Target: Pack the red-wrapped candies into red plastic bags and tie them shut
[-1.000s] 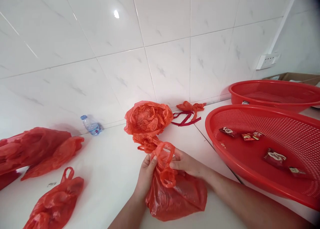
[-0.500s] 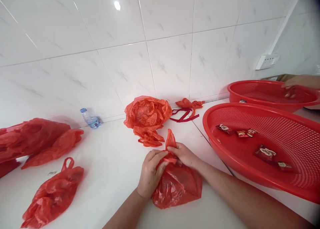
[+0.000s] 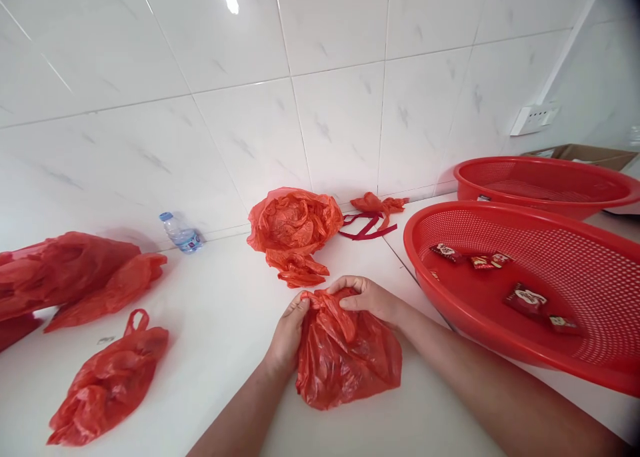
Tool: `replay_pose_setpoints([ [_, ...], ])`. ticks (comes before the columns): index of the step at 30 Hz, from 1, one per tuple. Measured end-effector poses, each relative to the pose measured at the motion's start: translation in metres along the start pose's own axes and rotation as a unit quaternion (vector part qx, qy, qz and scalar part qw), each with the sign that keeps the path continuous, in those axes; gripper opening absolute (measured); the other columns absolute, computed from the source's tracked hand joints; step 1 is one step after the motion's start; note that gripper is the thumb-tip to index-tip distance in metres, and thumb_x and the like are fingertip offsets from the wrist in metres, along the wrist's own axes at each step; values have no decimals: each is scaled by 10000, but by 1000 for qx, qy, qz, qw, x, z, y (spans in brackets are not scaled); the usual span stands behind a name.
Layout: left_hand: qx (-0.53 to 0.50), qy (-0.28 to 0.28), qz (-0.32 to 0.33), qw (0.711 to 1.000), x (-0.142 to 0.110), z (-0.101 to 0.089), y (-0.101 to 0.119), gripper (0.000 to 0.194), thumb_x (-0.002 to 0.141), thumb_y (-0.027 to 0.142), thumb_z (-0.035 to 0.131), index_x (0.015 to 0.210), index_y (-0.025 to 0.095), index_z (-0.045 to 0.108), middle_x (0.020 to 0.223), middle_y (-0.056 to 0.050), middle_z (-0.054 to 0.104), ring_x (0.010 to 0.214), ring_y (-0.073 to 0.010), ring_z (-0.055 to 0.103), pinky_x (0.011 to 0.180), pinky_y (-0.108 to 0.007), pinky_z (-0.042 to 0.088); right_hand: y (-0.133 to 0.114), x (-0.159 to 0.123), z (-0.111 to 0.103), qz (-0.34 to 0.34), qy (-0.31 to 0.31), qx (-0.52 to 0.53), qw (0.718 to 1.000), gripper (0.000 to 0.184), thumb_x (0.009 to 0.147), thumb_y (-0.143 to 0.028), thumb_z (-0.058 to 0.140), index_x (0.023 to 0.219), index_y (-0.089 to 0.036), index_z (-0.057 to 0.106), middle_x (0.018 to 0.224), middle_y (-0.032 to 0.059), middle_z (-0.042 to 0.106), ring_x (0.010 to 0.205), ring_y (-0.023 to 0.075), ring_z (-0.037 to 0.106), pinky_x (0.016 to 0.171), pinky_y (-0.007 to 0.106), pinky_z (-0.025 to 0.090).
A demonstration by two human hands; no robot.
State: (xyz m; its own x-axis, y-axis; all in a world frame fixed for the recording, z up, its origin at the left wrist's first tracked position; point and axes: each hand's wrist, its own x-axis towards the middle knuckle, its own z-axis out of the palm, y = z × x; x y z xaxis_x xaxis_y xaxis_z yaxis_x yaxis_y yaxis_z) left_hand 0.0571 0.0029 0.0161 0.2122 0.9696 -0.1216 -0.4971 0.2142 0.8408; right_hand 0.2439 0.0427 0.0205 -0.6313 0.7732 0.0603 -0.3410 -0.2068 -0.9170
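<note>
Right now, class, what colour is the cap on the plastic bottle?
The cap is blue, seen in the head view.

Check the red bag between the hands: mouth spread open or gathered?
Gathered. The red bag is bunched at the top, where left hand and right hand grip it. Knotted or not: cannot tell.

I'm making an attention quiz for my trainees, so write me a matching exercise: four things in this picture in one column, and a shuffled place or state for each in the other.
Column one
1. Bottle
2. Small packets
3. Socket
4. Bottom-centre bag

Column two
A. Mounted on the wall
B. Clear, with a blue cap
C. Gripped by the left hand and the right hand
D. Inside the nearer basket

Right pairs: 1-B, 2-D, 3-A, 4-C
</note>
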Motion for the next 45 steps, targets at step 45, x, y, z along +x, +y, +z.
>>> replay_pose_setpoints([
  [45, 52, -22, 2, 998, -5, 3, -5, 181, 763, 319, 686, 760, 174, 576, 747, 7, 642, 634, -115, 579, 650, -249, 441, 5, 4, -1, -6, 155, -84, 984, 126, 650, -180, 568, 775, -187, 581, 714, -28, 624, 607, 111, 543, 613, 242, 437],
])
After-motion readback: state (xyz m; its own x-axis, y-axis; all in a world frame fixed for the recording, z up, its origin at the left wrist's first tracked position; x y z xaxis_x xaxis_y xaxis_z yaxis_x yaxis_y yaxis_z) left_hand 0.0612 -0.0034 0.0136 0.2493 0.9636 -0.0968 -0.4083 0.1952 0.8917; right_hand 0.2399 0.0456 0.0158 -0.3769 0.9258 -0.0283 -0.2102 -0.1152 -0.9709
